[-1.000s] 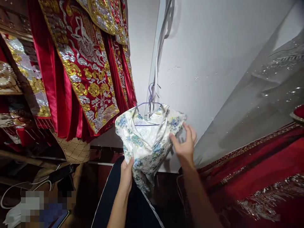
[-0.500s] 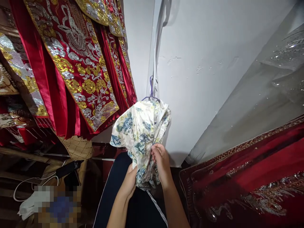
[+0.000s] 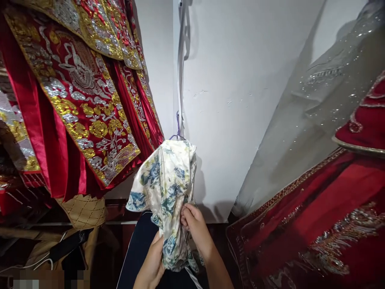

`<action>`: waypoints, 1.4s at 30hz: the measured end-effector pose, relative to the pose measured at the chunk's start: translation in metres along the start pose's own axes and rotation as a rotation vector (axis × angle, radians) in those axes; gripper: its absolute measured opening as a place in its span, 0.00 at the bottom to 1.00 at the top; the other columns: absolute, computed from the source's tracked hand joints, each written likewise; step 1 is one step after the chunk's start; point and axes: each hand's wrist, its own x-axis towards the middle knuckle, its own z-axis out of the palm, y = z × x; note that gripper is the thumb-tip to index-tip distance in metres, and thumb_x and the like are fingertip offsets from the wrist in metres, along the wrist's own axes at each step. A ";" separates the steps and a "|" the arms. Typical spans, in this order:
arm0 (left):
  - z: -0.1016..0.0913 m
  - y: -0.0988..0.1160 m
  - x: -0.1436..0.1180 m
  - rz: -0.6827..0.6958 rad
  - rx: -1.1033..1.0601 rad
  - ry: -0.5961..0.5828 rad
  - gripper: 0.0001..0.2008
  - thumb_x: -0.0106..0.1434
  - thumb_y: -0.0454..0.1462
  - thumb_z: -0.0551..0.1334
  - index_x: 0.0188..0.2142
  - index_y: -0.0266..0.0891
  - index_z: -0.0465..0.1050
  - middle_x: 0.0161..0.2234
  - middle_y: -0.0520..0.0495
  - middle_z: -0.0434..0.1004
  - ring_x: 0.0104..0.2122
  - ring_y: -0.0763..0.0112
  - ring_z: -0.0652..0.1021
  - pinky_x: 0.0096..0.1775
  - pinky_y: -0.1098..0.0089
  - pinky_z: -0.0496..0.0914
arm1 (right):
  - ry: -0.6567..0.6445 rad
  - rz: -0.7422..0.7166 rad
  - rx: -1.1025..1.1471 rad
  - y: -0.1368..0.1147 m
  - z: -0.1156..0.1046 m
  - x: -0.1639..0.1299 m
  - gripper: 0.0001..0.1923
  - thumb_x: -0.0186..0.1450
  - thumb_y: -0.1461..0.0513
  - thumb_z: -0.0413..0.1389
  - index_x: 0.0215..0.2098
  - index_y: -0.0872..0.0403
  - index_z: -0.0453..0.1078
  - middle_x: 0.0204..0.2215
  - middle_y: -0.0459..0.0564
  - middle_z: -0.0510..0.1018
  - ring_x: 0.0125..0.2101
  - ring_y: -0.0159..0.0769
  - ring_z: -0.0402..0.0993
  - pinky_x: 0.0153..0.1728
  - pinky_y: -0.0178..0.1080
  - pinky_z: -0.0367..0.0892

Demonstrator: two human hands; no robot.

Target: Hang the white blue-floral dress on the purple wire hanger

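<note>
A white floral blouse (image 3: 173,180) with blue and yellow-green flowers hangs from a purple hanger (image 3: 177,126) in front of the white wall. My left hand (image 3: 152,257) grips the blouse's lower left edge, thumb on the outside and fingers mostly hidden behind the cloth. Higher up, at the right side opening, my right hand (image 3: 194,222) is closed with fingertips pinching the fabric. Folds hide exactly what lies between those fingertips. Below the blouse, a white strip hangs over my dark trousers (image 3: 136,245).
Red embroidered garments (image 3: 87,116) hang close on the left. More beaded red cloth (image 3: 325,224) and a sheer sparkling grey fabric (image 3: 288,128) stand on the right. White cables (image 3: 42,261) and a black object (image 3: 69,245) lie at lower left.
The view has shifted, so the blouse and both hands appear lower and further left. Both hands keep hold of the blouse in about the same places.
</note>
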 end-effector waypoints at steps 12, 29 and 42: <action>0.019 -0.028 0.018 0.852 0.446 0.399 0.32 0.59 0.43 0.68 0.60 0.46 0.60 0.64 0.40 0.59 0.65 0.53 0.61 0.64 0.52 0.56 | -0.131 0.003 -0.477 -0.017 -0.034 -0.018 0.16 0.64 0.62 0.49 0.18 0.53 0.63 0.11 0.43 0.67 0.15 0.28 0.59 0.21 0.33 0.53; 0.031 -0.016 0.025 0.752 0.834 -0.007 0.07 0.61 0.33 0.58 0.27 0.39 0.62 0.26 0.53 0.64 0.27 0.73 0.67 0.30 0.74 0.60 | -0.202 0.042 -0.296 -0.021 -0.002 -0.019 0.10 0.61 0.64 0.49 0.23 0.55 0.68 0.13 0.44 0.71 0.14 0.27 0.62 0.19 0.31 0.54; 0.024 -0.024 0.031 0.748 1.133 -0.089 0.12 0.67 0.39 0.57 0.27 0.40 0.66 0.26 0.48 0.66 0.28 0.67 0.68 0.32 0.71 0.60 | -0.016 -0.255 -0.034 -0.140 0.001 0.089 0.12 0.62 0.56 0.55 0.27 0.57 0.71 0.15 0.42 0.68 0.14 0.22 0.55 0.15 0.29 0.48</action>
